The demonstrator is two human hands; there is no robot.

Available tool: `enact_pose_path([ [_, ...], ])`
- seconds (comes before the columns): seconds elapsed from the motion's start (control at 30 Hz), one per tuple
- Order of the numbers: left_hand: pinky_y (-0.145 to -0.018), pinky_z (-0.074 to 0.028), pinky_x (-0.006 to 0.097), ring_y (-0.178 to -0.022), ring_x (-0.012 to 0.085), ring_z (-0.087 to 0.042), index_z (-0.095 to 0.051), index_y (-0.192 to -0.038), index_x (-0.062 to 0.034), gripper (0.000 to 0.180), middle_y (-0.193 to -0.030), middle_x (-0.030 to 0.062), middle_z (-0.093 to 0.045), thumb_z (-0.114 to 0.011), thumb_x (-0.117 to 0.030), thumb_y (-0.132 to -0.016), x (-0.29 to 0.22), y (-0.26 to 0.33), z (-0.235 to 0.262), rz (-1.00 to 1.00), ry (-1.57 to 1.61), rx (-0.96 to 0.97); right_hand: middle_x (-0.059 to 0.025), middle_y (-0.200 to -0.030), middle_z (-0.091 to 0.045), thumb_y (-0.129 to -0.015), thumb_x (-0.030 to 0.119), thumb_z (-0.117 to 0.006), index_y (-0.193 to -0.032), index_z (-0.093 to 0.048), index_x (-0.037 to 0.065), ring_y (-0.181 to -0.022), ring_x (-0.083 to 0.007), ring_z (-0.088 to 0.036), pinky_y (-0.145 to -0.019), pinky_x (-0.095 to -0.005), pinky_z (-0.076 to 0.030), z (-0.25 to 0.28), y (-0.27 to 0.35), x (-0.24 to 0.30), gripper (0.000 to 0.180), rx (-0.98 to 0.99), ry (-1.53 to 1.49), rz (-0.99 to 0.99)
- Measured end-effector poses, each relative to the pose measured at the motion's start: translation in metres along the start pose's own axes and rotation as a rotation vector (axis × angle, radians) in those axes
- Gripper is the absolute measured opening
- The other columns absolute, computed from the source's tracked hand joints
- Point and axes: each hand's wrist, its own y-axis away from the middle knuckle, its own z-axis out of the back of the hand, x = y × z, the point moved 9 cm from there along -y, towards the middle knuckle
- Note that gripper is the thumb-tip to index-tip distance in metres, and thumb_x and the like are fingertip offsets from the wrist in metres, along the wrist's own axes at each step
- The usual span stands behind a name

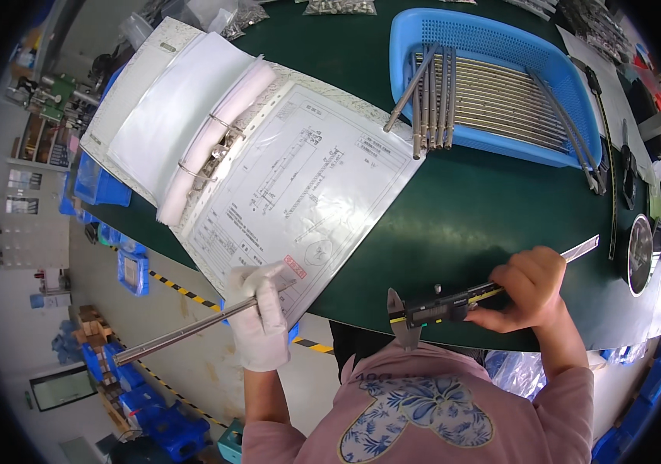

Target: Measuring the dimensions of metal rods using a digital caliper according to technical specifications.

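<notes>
Holding a long metal rod (199, 329) in our gloved left hand (262, 315), we keep it slanted out past the table's near edge, its upper end lying over the corner of the open ring binder (214, 147) and its sleeved technical drawing (299, 193). The glove is wrapped snugly round the rod near that upper end. Our bare right hand (527, 290) is clasped on the beam of a digital caliper (442, 308), which rests on the dark green table (454, 216); the jaws hang off the near edge, apart from the rod and with nothing between them.

As we judge it, the measuring of this rod is not yet done: rod and caliper sit well apart. Further back, a blue plastic basket (493, 46) holds many similar rods (493, 100), some leaning over its near rim, so plenty seems left. We cannot tell which of those have been checked. A round dial gauge (640, 251) lies near the right edge.
</notes>
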Motion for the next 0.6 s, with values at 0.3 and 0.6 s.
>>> enact_pose_path([
  [0.3, -0.071, -0.046, 0.027, -0.075, 0.0198, -0.059, -0.056, -0.094, 0.0034, 0.030, -0.084, 0.0125, -0.060, -0.039, -0.021, -0.093, 0.002, 0.015, -0.038, 0.454, 0.749, 0.172, -0.0005, -0.050, -0.037, -0.063, 0.048, -0.069, -0.063, -0.052, 0.007, -0.037, -0.0158, -0.039, -0.036, -0.0275, -0.027, 0.015, -0.004, 0.005, 0.044, -0.033, 0.041, 0.037],
  [0.6, -0.068, -0.050, 0.033, -0.071, 0.0233, -0.061, -0.055, -0.089, 0.0062, 0.029, -0.079, 0.0181, -0.061, -0.042, -0.020, -0.092, -0.031, 0.002, -0.097, 0.385, 1.197, 0.291, -0.0020, -0.053, -0.038, -0.060, 0.048, -0.070, -0.062, -0.050, 0.007, -0.038, -0.0180, -0.039, -0.036, -0.0288, -0.028, 0.026, 0.004, -0.015, 0.045, 0.031, 0.121, -0.063],
])
